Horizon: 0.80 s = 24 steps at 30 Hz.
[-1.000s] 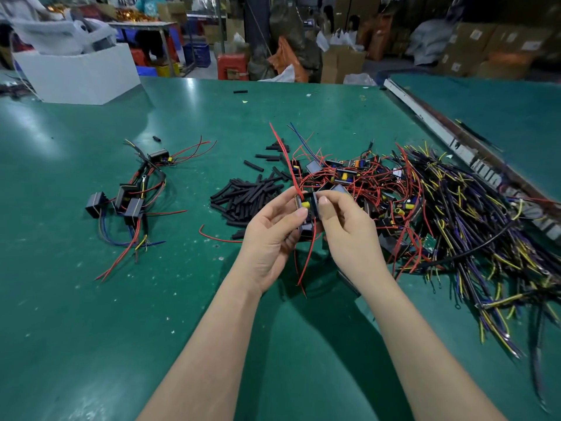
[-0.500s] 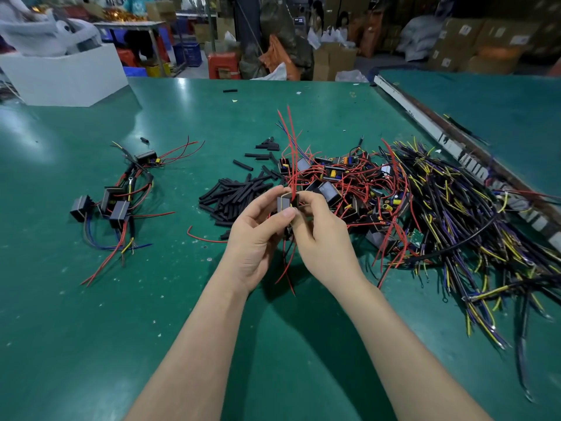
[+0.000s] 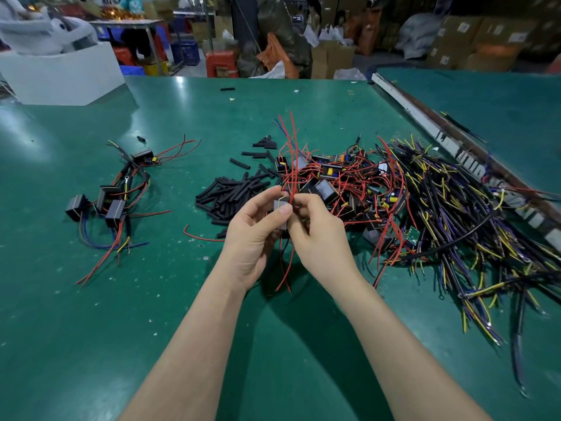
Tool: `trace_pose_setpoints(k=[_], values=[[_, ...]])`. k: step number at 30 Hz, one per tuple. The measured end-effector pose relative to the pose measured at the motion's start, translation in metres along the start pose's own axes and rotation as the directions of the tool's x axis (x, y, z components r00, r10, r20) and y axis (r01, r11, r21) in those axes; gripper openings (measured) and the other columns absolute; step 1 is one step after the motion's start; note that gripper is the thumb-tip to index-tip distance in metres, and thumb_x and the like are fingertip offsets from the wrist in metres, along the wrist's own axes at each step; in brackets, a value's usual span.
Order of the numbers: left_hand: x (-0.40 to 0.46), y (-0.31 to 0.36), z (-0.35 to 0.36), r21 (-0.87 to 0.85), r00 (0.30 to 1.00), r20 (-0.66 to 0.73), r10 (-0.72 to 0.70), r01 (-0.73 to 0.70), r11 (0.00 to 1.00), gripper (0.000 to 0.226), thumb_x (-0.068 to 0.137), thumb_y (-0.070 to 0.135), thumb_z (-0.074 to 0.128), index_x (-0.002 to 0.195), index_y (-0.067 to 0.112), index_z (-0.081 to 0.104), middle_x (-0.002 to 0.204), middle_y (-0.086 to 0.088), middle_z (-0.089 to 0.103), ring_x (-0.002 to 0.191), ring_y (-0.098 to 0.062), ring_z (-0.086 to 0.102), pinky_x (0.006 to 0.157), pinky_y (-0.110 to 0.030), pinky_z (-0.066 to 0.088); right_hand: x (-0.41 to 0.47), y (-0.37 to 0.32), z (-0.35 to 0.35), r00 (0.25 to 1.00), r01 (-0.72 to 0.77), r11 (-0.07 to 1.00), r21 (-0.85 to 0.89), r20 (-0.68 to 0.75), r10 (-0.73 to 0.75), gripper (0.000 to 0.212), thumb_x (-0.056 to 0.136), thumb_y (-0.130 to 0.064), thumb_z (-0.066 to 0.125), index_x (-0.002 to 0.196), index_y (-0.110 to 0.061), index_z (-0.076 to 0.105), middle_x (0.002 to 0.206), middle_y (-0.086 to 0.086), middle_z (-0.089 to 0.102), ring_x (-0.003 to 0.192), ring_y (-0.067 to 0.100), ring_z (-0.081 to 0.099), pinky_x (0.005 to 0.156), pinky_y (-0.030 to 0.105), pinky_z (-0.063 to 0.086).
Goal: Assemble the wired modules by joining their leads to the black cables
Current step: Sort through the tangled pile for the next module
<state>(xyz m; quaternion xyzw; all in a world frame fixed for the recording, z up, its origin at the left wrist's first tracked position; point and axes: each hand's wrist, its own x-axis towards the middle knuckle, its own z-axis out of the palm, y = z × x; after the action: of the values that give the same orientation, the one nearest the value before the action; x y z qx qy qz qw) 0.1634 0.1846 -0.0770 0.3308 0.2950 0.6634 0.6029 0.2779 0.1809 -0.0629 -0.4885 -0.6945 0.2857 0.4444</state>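
Both hands have lifted the module [image 3: 280,208] slightly nearer the camera since the earlier frame, red leads [image 3: 292,153] now standing straighter above it; finished assemblies [image 3: 112,202] lie far left on the green table [image 3: 91,329]; black sleeve pieces [image 3: 233,189] left of centre; left hand [image 3: 253,238] grips the module, thumb across its face; right hand [image 3: 318,235] pinches the red leads at its top edge; loose modules [image 3: 334,183] behind; black cables [image 3: 470,223] piled right; cardboard boxes [image 3: 485,41] beyond.
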Motion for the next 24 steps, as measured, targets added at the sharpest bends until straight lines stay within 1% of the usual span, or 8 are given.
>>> trace_pose_setpoints(k=[4,9,12,14,17,20,22,24], values=[[0.001,-0.001,0.000,0.003,1.000,-0.008,-0.009,0.009,1.000,0.029,0.069,0.014,0.071,0.098,0.018,0.069,0.085,0.003,0.070,0.070,-0.008,0.063,0.062,-0.017,0.052,0.004,0.003,-0.003,0.997,-0.074,0.990,0.117,-0.028,0.077,0.020,0.091,-0.025,0.061,0.104,-0.035,0.051,0.069,-0.012,0.064,0.060,0.000,0.055,0.061,0.016,0.041],[-0.002,-0.003,0.003,0.151,0.999,0.030,-0.015,0.010,0.989,0.033,0.070,0.018,0.072,0.103,0.020,0.067,0.086,0.004,0.071,0.074,-0.009,0.062,0.062,-0.017,0.048,0.005,0.006,-0.009,0.996,-0.056,0.997,0.061,-0.061,0.060,0.015,0.093,-0.023,0.058,0.107,-0.029,0.058,0.072,-0.014,0.064,0.065,0.000,0.057,0.060,0.013,0.039],[0.000,-0.002,0.003,0.163,0.996,-0.083,0.028,-0.014,0.987,0.022,0.077,0.018,0.071,0.098,0.020,0.071,0.083,0.004,0.066,0.070,-0.007,0.055,0.059,-0.016,0.045,0.005,0.005,-0.011,0.997,0.031,0.997,-0.074,-0.073,-0.036,0.018,0.097,-0.020,0.053,0.112,-0.021,0.063,0.079,-0.012,0.064,0.070,0.003,0.053,0.065,0.011,0.037],[0.003,0.002,0.003,0.085,0.981,-0.174,0.087,-0.074,0.994,0.015,0.087,0.011,0.063,0.098,0.018,0.070,0.082,0.004,0.068,0.068,-0.006,0.057,0.060,-0.018,0.045,0.006,0.005,-0.015,0.992,0.048,0.994,-0.094,-0.111,-0.058,0.020,0.096,-0.016,0.053,0.114,-0.017,0.063,0.087,-0.011,0.061,0.077,0.004,0.052,0.070,0.005,0.034],[0.008,0.012,0.001,0.024,0.946,-0.295,0.136,-0.135,0.991,0.014,0.092,0.010,0.058,0.098,0.016,0.070,0.088,0.000,0.069,0.081,-0.014,0.059,0.076,-0.028,0.045,0.008,0.006,-0.020,0.987,-0.009,1.000,-0.030,-0.164,0.004,0.017,0.096,-0.014,0.052,0.109,-0.020,0.061,0.092,-0.014,0.059,0.081,0.000,0.053,0.072,0.008,0.036],[0.014,0.018,0.010,0.255,0.948,-0.274,0.164,-0.093,0.962,0.015,0.090,0.015,0.061,0.103,0.015,0.070,0.090,-0.003,0.068,0.082,-0.016,0.059,0.076,-0.032,0.047,0.010,0.011,-0.021,0.989,-0.059,0.998,-0.028,-0.138,0.054,0.014,0.095,-0.016,0.051,0.100,-0.027,0.059,0.081,-0.012,0.063,0.065,0.002,0.056,0.066,0.022,0.043],[0.026,0.024,0.025,0.419,0.972,-0.165,0.170,-0.087,0.904,0.011,0.089,0.015,0.062,0.094,0.014,0.071,0.084,-0.004,0.064,0.077,-0.017,0.053,0.074,-0.034,0.044,0.010,0.013,-0.018,0.990,-0.053,0.995,-0.084,-0.133,0.042,0.015,0.094,-0.017,0.052,0.101,-0.026,0.061,0.072,-0.011,0.063,0.057,0.003,0.054,0.059,0.016,0.040],[0.046,0.030,0.044,0.516,0.985,-0.083,0.152,-0.088,0.852,0.007,0.087,0.014,0.062,0.085,0.012,0.068,0.076,-0.005,0.054,0.073,-0.018,0.044,0.070,-0.035,0.036,0.010,0.015,-0.017,0.989,-0.056,0.991,-0.119,-0.143,0.038,0.017,0.094,-0.018,0.051,0.105,-0.024,0.062,0.072,-0.006,0.065,0.061,0.009,0.054,0.058,0.022,0.035]])
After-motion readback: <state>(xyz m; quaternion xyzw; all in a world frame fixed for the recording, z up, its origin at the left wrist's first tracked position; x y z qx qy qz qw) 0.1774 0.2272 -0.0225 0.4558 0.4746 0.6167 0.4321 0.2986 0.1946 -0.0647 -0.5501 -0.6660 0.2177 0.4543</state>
